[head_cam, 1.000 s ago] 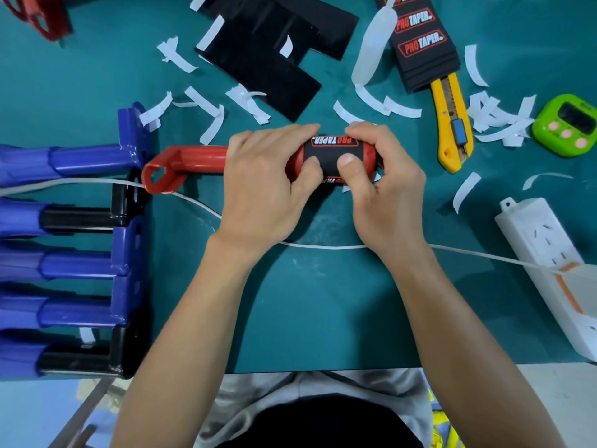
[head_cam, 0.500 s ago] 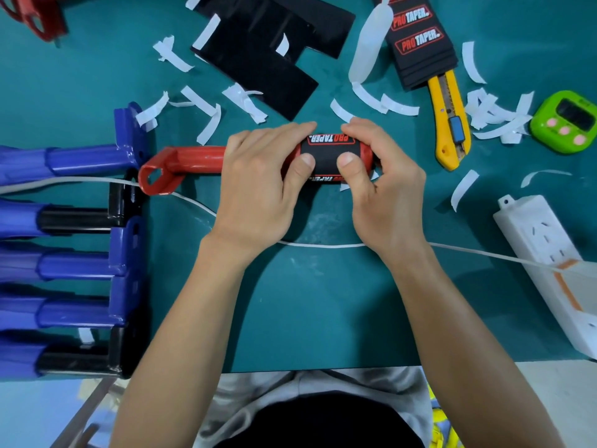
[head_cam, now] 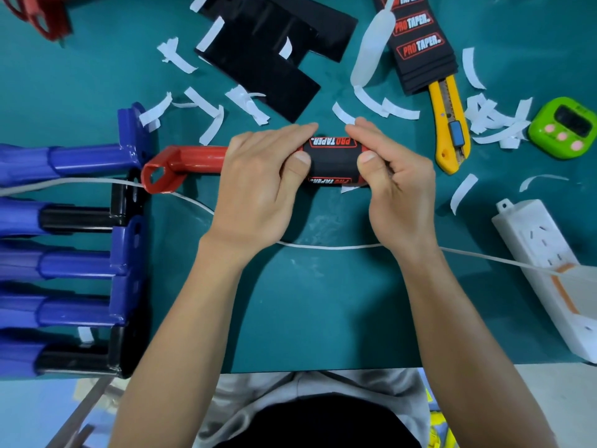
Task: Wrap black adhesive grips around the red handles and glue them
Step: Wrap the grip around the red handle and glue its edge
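On mat (head_cam: pixel 323 302): left hand (head_cam: pixel 255 189), right hand (head_cam: pixel 397 195) grip holding black wrap (head_cam: pixel 334 160), seemingly round red handle (head_cam: pixel 193 160).

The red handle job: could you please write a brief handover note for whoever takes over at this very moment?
Left hand: holds the grip's left end, thumb on it.
Right hand: curled round the grip's right end, thumb on it.
Handle: held crosswise, bracket end to the person's left. Spare grips lie top right, by the knife.
Done: grip wrapped round the handle, logo showing.
Left: press the seam down (it is hidden, so gluing cannot be confirmed). More red parts lie top left, probably next.
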The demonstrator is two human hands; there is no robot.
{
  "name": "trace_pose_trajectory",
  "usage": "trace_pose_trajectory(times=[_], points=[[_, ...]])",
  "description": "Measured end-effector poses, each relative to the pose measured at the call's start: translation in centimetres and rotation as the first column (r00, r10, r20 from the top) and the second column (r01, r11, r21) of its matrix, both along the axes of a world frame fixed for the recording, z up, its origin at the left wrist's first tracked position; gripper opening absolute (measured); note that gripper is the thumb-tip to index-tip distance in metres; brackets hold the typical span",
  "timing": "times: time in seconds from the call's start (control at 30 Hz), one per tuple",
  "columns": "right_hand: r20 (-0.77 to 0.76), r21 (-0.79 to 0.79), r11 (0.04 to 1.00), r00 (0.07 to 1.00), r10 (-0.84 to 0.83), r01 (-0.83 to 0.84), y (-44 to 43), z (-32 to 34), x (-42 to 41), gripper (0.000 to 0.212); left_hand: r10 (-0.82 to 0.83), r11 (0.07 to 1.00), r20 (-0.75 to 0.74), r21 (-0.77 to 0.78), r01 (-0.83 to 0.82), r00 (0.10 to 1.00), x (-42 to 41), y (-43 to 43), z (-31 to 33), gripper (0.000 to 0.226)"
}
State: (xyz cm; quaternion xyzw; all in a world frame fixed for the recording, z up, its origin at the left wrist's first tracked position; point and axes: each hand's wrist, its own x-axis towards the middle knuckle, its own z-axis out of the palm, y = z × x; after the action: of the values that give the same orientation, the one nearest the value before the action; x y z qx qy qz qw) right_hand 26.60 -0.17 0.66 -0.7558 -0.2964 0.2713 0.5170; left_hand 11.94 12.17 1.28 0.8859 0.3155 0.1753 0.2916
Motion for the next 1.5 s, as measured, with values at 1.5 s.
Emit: trace_pose_trajectory(times=[1.5], points=[[-0.028, 0.025, 0.999, 0.999, 0.022, -0.021, 0.6, 0.9, -0.2, 0.032, 0.03, 0.999, 0.014, -0.024, -0.029, 0.999, 0.1, 0.0, -0.2, 0.037]])
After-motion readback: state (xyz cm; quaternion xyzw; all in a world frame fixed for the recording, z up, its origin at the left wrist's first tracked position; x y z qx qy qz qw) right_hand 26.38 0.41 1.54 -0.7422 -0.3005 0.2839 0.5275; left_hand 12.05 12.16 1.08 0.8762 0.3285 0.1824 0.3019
